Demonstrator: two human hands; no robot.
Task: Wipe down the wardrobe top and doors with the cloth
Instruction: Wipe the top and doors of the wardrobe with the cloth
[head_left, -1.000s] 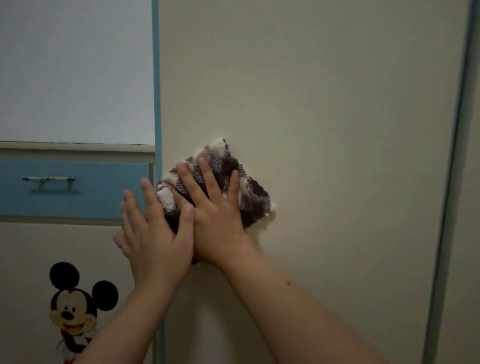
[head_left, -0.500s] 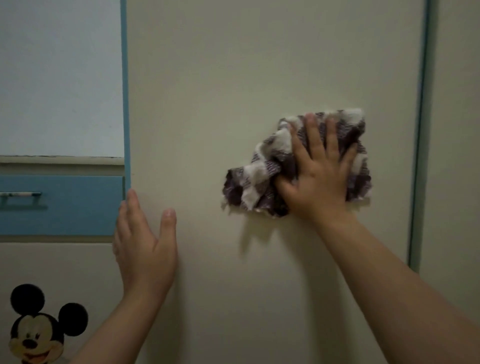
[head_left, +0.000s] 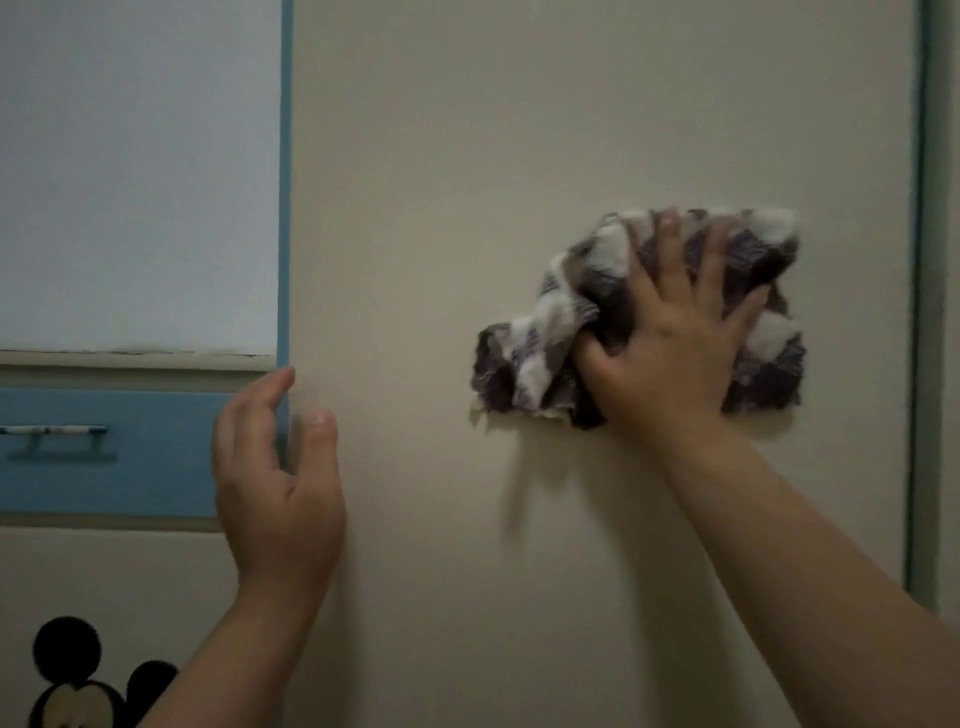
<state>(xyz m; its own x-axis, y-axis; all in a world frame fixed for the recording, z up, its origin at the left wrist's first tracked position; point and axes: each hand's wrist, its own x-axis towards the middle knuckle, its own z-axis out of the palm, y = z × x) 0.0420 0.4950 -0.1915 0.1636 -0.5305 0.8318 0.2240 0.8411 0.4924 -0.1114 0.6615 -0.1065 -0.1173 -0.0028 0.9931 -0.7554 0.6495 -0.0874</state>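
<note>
Cloth (head_left: 540, 353) on door (head_left: 519, 130), right of drawer (head_left: 130, 467).

Surface: cream wardrobe door (head_left: 519, 156) with blue edges, upright.
On it: checked cloth (head_left: 545, 332), bunched, pressed against its right half.
Neighbouring panel: Mickey Mouse sticker (head_left: 67, 675), low down.

Setting: a home, a furnished room with a wardrobe and child's decor.
Cream wardrobe door (head_left: 571, 130) lies under the right hand (head_left: 670, 343) pressing the checked cloth (head_left: 524, 358). Well left of that hold: blue edge trim (head_left: 283, 182), blue drawer (head_left: 130, 467) with bar handle (head_left: 52, 430). Far below-left: Mickey Mouse sticker (head_left: 67, 691).
</note>
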